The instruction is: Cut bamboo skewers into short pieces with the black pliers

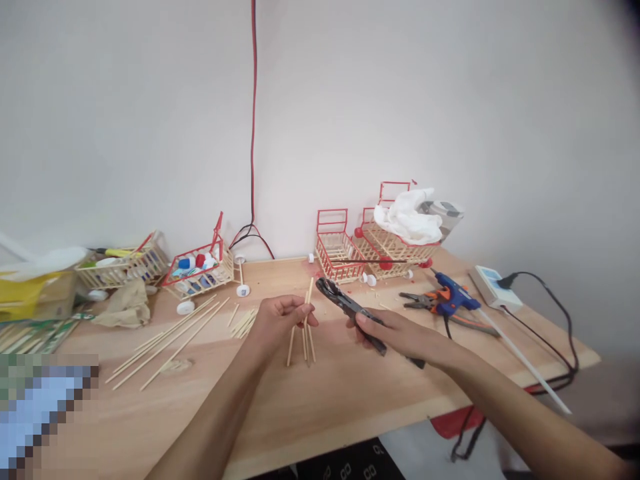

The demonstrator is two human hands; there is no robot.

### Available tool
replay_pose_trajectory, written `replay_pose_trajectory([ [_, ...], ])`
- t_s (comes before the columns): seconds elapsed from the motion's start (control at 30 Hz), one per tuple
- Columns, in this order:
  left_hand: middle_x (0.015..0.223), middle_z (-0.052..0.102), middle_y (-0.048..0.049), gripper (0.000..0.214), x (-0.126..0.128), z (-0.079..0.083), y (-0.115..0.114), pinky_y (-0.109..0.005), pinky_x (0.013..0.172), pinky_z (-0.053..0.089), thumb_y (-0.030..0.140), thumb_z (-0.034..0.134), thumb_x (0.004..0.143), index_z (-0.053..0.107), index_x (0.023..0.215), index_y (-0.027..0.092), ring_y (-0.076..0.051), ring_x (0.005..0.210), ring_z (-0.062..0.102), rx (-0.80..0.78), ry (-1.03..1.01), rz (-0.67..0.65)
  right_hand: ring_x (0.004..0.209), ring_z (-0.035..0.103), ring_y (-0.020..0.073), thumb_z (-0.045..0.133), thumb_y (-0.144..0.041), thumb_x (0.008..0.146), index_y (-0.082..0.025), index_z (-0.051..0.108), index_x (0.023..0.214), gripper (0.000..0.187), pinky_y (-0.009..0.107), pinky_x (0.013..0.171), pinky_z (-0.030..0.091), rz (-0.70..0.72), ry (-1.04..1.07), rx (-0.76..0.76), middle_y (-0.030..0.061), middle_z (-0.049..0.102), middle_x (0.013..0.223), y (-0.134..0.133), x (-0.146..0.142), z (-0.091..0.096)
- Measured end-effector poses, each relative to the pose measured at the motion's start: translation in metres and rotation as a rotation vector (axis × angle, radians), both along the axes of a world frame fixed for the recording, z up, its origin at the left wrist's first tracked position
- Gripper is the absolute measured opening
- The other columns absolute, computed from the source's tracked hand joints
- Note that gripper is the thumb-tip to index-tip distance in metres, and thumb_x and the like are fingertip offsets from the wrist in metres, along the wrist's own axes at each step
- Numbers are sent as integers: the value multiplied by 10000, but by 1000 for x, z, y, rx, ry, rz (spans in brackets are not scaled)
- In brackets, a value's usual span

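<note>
Thin wooden sticks (311, 289) are pinched in my left hand (283, 320), above the middle of the table. One stick points up past the thumb, while several lower ends show beneath the hand; which of these are held and which lie on the table I cannot tell. My right hand (383, 331) is wrapped round a pair of dark pliers (345, 303). The pliers' head is just right of the upright stick and apart from it. To the left lie short cut sticks (244, 324) and several long sticks (175, 347).
Behind stand miniature stick shopping carts (340, 250) with red trim, one topped by white plastic (413, 217). At right are a blue glue gun (456, 293), orange-handled pliers (420, 300) and a power strip (493, 287) with cables. Left is a filled cart (200, 273).
</note>
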State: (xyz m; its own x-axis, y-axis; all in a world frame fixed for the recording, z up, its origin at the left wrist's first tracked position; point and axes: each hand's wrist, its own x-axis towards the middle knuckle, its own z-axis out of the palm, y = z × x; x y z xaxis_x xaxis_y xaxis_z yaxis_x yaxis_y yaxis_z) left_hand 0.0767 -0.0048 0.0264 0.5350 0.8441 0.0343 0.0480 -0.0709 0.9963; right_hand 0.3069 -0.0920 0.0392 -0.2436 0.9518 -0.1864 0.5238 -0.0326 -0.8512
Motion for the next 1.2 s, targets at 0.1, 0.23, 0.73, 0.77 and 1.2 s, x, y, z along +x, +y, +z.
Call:
replay_pose_trajectory([
  [0.1,710,712,-71,243,2,1,-4,-234,630,455,365,628,758,661,772,124,-148,661,624,-15,-8,-32,617,505,122,326,-630,863,-155,578,921,541,234,541,402,3,-74,-26,43,582,777,-2,2,5],
  [0.23,681,709,-66,240,2,1,-6,-230,602,452,364,641,745,666,762,126,-144,624,620,-26,6,-49,609,500,124,344,-639,852,-162,594,947,547,232,538,396,43,-145,-30,39,587,755,2,-4,12],
  [0.73,668,692,-64,282,2,-3,-7,-247,615,454,366,677,707,675,833,113,-153,638,624,-135,-21,-101,542,523,123,425,-648,809,-147,636,895,551,224,476,379,-16,-155,-16,37,602,651,3,-9,10],
  [0.77,674,693,-65,284,2,-3,-7,-248,622,455,368,675,709,678,839,115,-153,642,624,-134,-23,-96,538,521,124,436,-649,802,-147,639,884,547,225,472,375,-29,-155,-17,39,605,647,2,-9,9],
  [1.2,690,699,-65,295,4,-6,-6,-256,629,471,381,670,708,689,860,129,-163,662,634,-113,-14,-87,506,523,124,424,-667,796,-156,641,834,556,225,423,347,-61,-167,-1,39,602,626,-1,-13,12],
])
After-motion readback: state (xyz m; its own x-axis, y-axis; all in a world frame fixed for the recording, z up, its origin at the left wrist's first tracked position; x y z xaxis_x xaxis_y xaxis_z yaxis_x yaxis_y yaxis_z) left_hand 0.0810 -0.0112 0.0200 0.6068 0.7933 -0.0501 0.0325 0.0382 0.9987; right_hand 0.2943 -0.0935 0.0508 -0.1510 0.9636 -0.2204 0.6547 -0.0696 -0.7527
